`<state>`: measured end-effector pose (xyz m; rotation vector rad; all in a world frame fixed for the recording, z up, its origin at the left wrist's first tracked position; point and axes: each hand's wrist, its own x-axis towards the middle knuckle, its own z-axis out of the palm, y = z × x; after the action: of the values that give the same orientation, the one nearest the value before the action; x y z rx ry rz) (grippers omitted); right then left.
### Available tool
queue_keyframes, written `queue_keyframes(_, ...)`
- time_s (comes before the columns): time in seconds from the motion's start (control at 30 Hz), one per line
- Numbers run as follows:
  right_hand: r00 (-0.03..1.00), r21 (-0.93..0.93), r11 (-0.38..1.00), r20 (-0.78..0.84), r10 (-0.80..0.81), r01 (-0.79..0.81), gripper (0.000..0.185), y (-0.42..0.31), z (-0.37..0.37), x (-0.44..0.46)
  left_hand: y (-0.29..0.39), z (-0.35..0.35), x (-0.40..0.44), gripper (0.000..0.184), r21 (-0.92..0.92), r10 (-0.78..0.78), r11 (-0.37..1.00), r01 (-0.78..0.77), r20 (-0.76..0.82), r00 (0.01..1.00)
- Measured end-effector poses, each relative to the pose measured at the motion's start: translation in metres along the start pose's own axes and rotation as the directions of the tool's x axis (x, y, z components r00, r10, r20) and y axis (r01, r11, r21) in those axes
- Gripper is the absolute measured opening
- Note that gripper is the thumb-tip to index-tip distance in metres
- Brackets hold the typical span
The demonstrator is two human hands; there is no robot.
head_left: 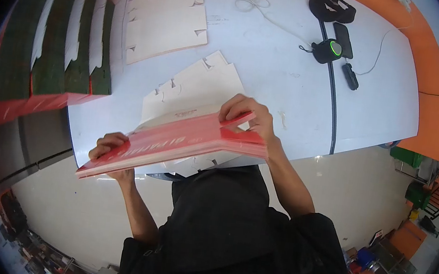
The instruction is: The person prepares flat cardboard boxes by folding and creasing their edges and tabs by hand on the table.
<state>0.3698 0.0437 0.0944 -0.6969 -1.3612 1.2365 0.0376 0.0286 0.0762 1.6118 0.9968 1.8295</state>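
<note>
I'm at a handling step on the stack of red printed card (159, 143), held tilted above the table's (279, 62) near edge: my left grip (109, 143) pinches its left end, and my right grip (255, 107) grasps the right end by a raised red strip (239, 120). White cut sheets (198, 86) lie just beyond and partly under it, with another white pile (168, 17) towards the far edge. I judge that moving it calls for both grips to stay firm and level, since the layers could slide apart.
</note>
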Motion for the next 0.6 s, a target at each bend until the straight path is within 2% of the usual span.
queue_keyframes(0.03,0.999,-0.001,1.0,0.021,0.025,-0.025,0.025,-0.002,-0.002,0.001,0.0,-0.004,-0.002,0.057,-0.007,-0.032,0.999,0.032,0.0,0.999)
queue_keyframes(0.07,0.998,0.0,0.999,0.046,0.051,-0.051,0.023,-0.006,-0.004,0.004,-0.007,-0.017,-0.005,0.049,-0.022,-0.031,0.999,0.032,0.075,0.997)
queue_keyframes(0.17,0.988,-0.059,0.997,0.148,-0.046,0.055,0.022,0.001,-0.014,0.003,-0.006,-0.033,-0.007,0.037,-0.132,-0.131,0.979,0.154,0.168,0.977)
queue_keyframes(0.2,0.977,-0.102,0.989,0.194,-0.083,0.105,0.019,0.002,-0.019,0.004,-0.003,-0.038,-0.002,0.039,-0.232,-0.143,0.951,0.206,0.263,0.954)
queue_keyframes(0.3,0.969,-0.042,0.986,0.193,-0.151,0.162,0.018,0.018,-0.02,0.0,0.011,-0.036,0.005,0.042,-0.136,-0.219,0.949,0.284,0.363,0.906)
queue_keyframes(0.37,0.971,-0.04,0.988,0.198,-0.135,0.146,0.022,0.023,-0.019,0.002,0.008,-0.05,0.011,0.043,-0.119,-0.229,0.941,0.317,0.465,0.855)
queue_keyframes(0.43,0.983,-0.044,0.995,0.166,-0.083,0.091,0.025,0.021,-0.013,-0.003,0.009,-0.056,0.014,0.043,-0.107,-0.232,0.939,0.328,0.507,0.83)
queue_keyframes(0.47,0.98,-0.019,0.998,0.189,-0.054,0.059,0.025,0.019,-0.014,-0.001,0.009,-0.051,0.01,0.039,-0.144,-0.238,0.932,0.333,0.45,0.861)
queue_keyframes(0.6,0.932,0.1,0.991,0.36,0.044,-0.086,0.025,0.022,-0.026,0.022,-0.008,-0.044,0.011,0.036,-0.247,-0.126,0.939,0.241,0.404,0.906)
